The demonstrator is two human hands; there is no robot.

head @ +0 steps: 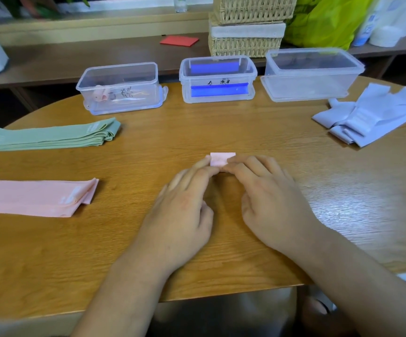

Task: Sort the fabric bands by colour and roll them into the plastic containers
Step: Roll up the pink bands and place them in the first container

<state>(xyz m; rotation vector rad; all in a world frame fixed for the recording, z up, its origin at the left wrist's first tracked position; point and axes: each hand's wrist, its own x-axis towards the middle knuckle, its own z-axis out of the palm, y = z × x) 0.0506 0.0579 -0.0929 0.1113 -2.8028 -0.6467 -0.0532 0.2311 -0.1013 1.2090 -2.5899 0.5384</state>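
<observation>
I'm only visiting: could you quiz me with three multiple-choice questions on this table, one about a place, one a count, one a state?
1. Where does the green band stack lie?
A) at the left side of the table
B) inside a box
C) under the hands

2. How many clear plastic containers stand on the table?
A) two
B) three
C) five

3. The small pink band at the centre is:
A) untouched
B) hanging off the edge
C) pressed under fingertips

Answers: 1 A, it lies flat at the left. 2 B, they stand in a row at the far side. 3 C, the left hand and right hand both press on it.
</observation>
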